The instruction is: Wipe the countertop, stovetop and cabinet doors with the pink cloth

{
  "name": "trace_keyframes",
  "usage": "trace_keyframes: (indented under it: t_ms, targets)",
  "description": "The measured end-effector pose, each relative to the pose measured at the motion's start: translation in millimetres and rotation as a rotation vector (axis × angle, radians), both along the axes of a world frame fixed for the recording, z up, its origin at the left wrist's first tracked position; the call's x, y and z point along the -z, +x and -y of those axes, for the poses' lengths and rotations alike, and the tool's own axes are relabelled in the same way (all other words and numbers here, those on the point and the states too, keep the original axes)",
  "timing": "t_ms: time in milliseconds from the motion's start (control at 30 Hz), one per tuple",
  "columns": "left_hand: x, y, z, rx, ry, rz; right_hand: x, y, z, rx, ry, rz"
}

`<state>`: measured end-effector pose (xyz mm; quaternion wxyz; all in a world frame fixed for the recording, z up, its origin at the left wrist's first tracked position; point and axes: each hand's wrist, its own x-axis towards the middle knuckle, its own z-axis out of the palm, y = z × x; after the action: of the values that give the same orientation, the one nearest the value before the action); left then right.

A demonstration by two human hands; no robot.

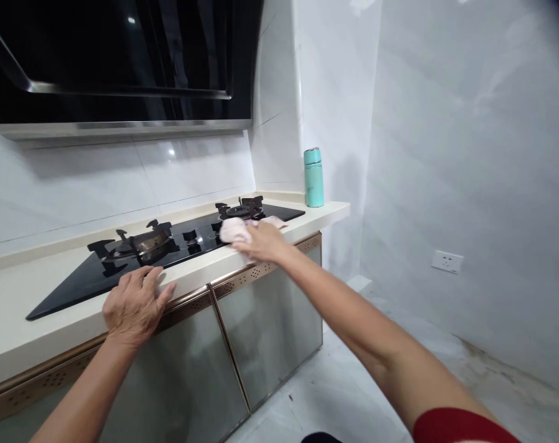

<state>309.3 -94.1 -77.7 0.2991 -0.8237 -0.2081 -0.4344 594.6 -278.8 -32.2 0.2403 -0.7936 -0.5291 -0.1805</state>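
My right hand (263,241) grips a pale pink cloth (234,231) at the front edge of a black glass gas hob (187,253), close to its right burner (239,211). Part of the cloth shows past the far side of the hand; the rest is hidden under the fingers. My left hand (134,303) lies on the front edge of the white countertop (191,271), in front of the left burner (143,243). Its fingers are stretched out and it holds nothing. Black control knobs (190,237) sit between the burners.
A turquoise bottle (313,178) stands upright on the counter's right end. Above the hob hangs a black range hood (122,61). Cabinet doors (270,326) with bronze-coloured trim are below the counter. A wall socket (447,261) is on the right wall.
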Motion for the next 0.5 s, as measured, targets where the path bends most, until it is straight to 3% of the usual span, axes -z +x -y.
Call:
trace_keyframes:
  t_ms: [133,233,367,500]
  targets:
    - [0.2,-1.8,-1.4,0.014,-0.001,-0.001,-1.0,-90.7,-48.7,-0.275,-0.038,0.111]
    - [-0.5,-3.7,0.3,-0.061,-0.013,0.045,1.4,-117.3,-67.7,-0.339,0.018,0.153]
    - [-1.2,-5.1,3.6,-0.008,-0.032,0.025,5.4,-88.7,-59.9,-0.379,0.074,0.104]
    - [-0.8,-4.1,3.2,0.054,-0.021,0.004,7.9,-12.4,-19.5,-0.200,0.115,-0.093]
